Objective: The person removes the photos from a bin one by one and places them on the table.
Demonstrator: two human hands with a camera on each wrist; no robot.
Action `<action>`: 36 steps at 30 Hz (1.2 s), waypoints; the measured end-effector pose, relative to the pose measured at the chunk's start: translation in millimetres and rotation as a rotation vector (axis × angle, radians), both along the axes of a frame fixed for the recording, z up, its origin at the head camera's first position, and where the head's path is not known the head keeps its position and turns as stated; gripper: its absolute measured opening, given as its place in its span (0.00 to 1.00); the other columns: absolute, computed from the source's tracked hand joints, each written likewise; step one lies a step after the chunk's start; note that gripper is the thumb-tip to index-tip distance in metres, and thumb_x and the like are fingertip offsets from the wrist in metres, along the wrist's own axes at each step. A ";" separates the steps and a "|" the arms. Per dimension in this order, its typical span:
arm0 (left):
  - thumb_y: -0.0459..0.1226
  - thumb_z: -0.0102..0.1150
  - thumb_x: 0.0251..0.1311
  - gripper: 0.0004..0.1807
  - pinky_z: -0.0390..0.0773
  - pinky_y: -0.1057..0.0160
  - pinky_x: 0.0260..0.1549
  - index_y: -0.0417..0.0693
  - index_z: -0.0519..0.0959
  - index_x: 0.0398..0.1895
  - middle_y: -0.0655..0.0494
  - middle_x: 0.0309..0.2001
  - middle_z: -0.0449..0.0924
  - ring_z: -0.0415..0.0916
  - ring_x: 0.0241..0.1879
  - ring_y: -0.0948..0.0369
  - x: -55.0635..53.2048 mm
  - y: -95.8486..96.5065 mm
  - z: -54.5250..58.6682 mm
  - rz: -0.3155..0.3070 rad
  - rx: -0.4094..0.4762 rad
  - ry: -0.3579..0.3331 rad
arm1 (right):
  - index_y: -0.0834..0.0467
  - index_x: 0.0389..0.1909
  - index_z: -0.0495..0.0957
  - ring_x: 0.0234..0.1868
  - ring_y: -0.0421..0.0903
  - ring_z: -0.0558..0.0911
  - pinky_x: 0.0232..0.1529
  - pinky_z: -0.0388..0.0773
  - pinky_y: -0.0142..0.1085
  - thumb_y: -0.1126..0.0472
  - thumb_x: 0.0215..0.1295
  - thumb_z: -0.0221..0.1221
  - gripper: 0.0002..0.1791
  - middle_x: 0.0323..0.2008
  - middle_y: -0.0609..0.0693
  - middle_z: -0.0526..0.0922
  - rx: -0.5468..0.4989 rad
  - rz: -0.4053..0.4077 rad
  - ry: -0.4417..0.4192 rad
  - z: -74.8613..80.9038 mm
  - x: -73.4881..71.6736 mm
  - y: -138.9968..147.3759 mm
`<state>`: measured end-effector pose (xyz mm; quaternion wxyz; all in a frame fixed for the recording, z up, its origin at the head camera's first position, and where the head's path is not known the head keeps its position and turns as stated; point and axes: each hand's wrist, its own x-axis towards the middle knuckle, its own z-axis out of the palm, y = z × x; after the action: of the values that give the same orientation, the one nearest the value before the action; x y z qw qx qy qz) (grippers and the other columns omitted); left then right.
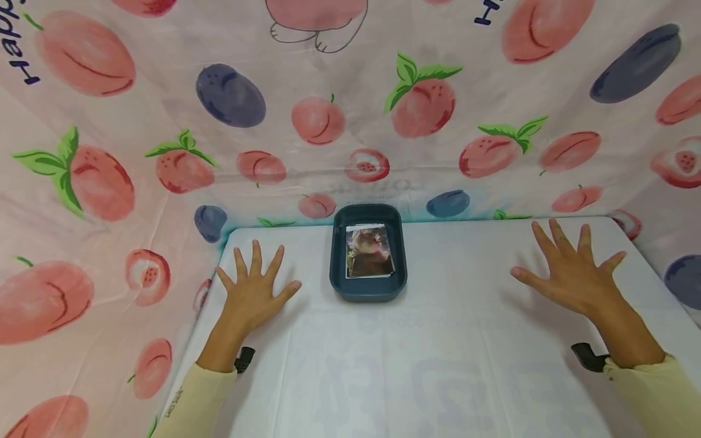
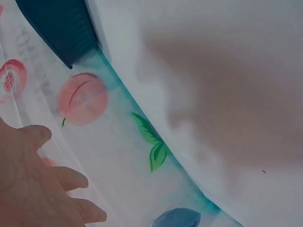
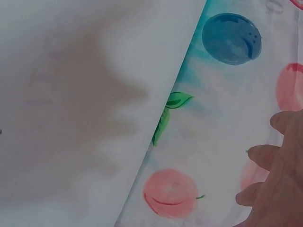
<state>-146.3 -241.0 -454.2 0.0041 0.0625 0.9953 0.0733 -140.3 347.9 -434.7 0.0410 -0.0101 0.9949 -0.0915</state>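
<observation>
A dark teal plastic tray (image 1: 368, 292) stands at the middle of the table's far side. Inside it lies a small stack of photo cards (image 1: 369, 250), the top one a brown and green picture. To the left of the tray, my left hand (image 1: 251, 299) is held above the table with its fingers spread. My right hand (image 1: 575, 274) hovers farther off to the right, fingers spread too. Neither hand touches anything. In the left wrist view a corner of the tray (image 2: 64, 28) shows at the top, beyond the left hand (image 2: 38, 179). Only the right hand (image 3: 279, 179) appears near things in its wrist view.
The white table (image 1: 416, 365) has its far edge against a hanging cloth (image 1: 328, 73) printed with peaches and dark blue fruit. The cloth also runs down the left and right sides. Shadows of both hands fall on the tabletop.
</observation>
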 end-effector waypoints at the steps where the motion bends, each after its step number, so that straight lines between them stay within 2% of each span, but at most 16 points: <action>1: 0.79 0.35 0.61 0.52 0.20 0.16 0.60 0.68 0.43 0.84 0.38 0.83 0.27 0.22 0.77 0.26 -1.0 0.7 -0.1 -0.002 -0.001 0.003 | 0.47 0.82 0.28 0.73 0.78 0.18 0.45 0.17 0.87 0.21 0.62 0.50 0.62 0.81 0.65 0.28 -0.002 0.003 0.002 -0.8 0.0 -0.3; 7: 0.79 0.34 0.61 0.52 0.20 0.16 0.60 0.68 0.43 0.84 0.39 0.83 0.27 0.22 0.77 0.26 -5.8 4.3 0.1 -0.013 -0.008 0.004 | 0.50 0.83 0.29 0.73 0.81 0.24 0.48 0.22 0.88 0.21 0.62 0.51 0.63 0.80 0.68 0.32 -0.007 0.012 0.003 -5.2 -0.6 -4.0; 11: 0.78 0.34 0.61 0.51 0.22 0.16 0.61 0.69 0.43 0.84 0.39 0.83 0.28 0.22 0.77 0.26 -8.4 7.0 -0.5 -0.012 0.006 0.001 | 0.50 0.83 0.31 0.74 0.82 0.31 0.51 0.29 0.89 0.21 0.62 0.52 0.63 0.81 0.68 0.36 -0.014 0.028 -0.009 -6.2 -3.4 -10.9; 16: 0.75 0.31 0.66 0.47 0.25 0.17 0.63 0.69 0.42 0.84 0.41 0.83 0.30 0.22 0.78 0.29 -14.7 18.5 0.8 -0.015 0.091 -0.020 | 0.50 0.83 0.30 0.77 0.79 0.42 0.60 0.42 0.84 0.21 0.63 0.50 0.62 0.81 0.68 0.40 -0.057 0.065 -0.061 -1.9 -9.4 -22.8; 19: 0.72 0.27 0.70 0.44 0.31 0.18 0.66 0.68 0.42 0.84 0.43 0.84 0.33 0.27 0.80 0.33 -20.2 29.7 3.9 -0.015 0.187 -0.042 | 0.48 0.83 0.28 0.77 0.75 0.50 0.62 0.53 0.80 0.20 0.64 0.48 0.61 0.81 0.67 0.44 -0.086 0.101 -0.089 2.5 -17.1 -35.2; 22: 0.70 0.25 0.73 0.42 0.43 0.23 0.70 0.64 0.44 0.84 0.44 0.84 0.41 0.40 0.81 0.37 -27.9 43.0 5.0 -0.016 0.293 -0.051 | 0.45 0.83 0.28 0.76 0.73 0.58 0.59 0.61 0.79 0.21 0.65 0.47 0.59 0.80 0.66 0.51 -0.126 0.139 -0.100 7.8 -28.0 -53.5; 24: 0.67 0.27 0.75 0.41 0.51 0.28 0.71 0.60 0.47 0.84 0.44 0.82 0.48 0.49 0.80 0.40 -34.3 52.4 3.8 -0.014 0.381 -0.048 | 0.44 0.83 0.31 0.74 0.71 0.63 0.58 0.65 0.77 0.23 0.66 0.49 0.58 0.78 0.65 0.58 -0.174 0.163 -0.092 11.7 -36.8 -68.7; 27: 0.62 0.31 0.78 0.39 0.61 0.35 0.71 0.51 0.54 0.82 0.41 0.77 0.58 0.60 0.75 0.42 -44.6 66.3 -0.7 -0.002 0.543 -0.050 | 0.47 0.84 0.40 0.69 0.67 0.72 0.58 0.72 0.71 0.26 0.67 0.53 0.55 0.73 0.64 0.69 -0.280 0.216 -0.061 15.8 -54.6 -93.9; 31: 0.57 0.36 0.79 0.34 0.72 0.41 0.66 0.47 0.60 0.79 0.41 0.72 0.68 0.70 0.69 0.44 -54.7 83.1 -9.5 0.081 0.741 -0.128 | 0.53 0.81 0.55 0.63 0.61 0.78 0.59 0.76 0.62 0.31 0.67 0.58 0.50 0.66 0.62 0.76 -0.412 0.305 -0.037 20.4 -83.1 -130.3; 36: 0.58 0.40 0.78 0.34 0.79 0.46 0.58 0.51 0.59 0.79 0.46 0.72 0.69 0.74 0.65 0.46 -59.6 100.6 -17.5 0.218 0.947 -0.259 | 0.55 0.75 0.66 0.58 0.57 0.82 0.59 0.78 0.56 0.33 0.66 0.61 0.44 0.60 0.60 0.80 -0.451 0.404 -0.048 27.7 -115.3 -178.2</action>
<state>-205.9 -140.3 -471.8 0.0913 -0.0566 0.8448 0.5243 -255.6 169.6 -407.0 0.0787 -0.2143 0.9262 -0.3001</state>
